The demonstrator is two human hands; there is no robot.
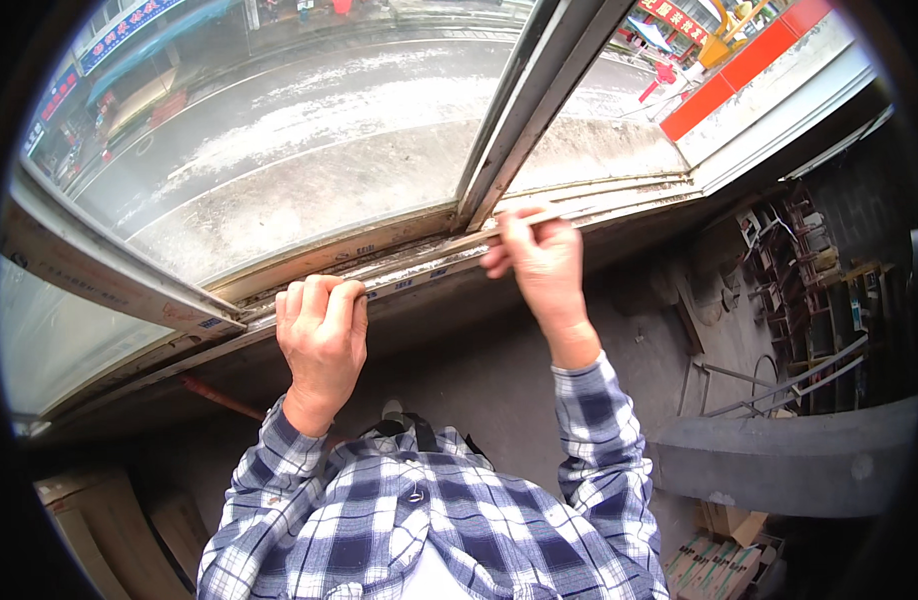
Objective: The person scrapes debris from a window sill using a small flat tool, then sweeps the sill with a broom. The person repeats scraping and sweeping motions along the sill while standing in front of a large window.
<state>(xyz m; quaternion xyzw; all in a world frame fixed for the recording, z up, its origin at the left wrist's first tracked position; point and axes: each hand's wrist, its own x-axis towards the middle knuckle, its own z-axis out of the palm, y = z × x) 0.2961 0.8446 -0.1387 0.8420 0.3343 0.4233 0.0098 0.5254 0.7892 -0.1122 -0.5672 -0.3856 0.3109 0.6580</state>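
Note:
My left hand (320, 330) rests with curled fingers over the inner edge of the window's bottom track (406, 274), its thumb side toward the right. In my right hand (541, 255) is a thin, light-coloured stick-like tool (470, 240), slanted along the track. Its left end lies at the dirty channel near the foot of the sash stile (496, 150). Motion blurs the right fingers, and the exact kind of tool cannot be told. Dark grime and pale flecks line the track. The glass pane (301, 150) stands behind it.
A second sash stile (121, 255) rises at left. Outside lies a road (339, 97). Below right are a grey curved surface (789, 457), stacked furniture frames (796, 255) and a carton of boxes (718, 566). Large cardboard boxes (114, 532) stand at lower left.

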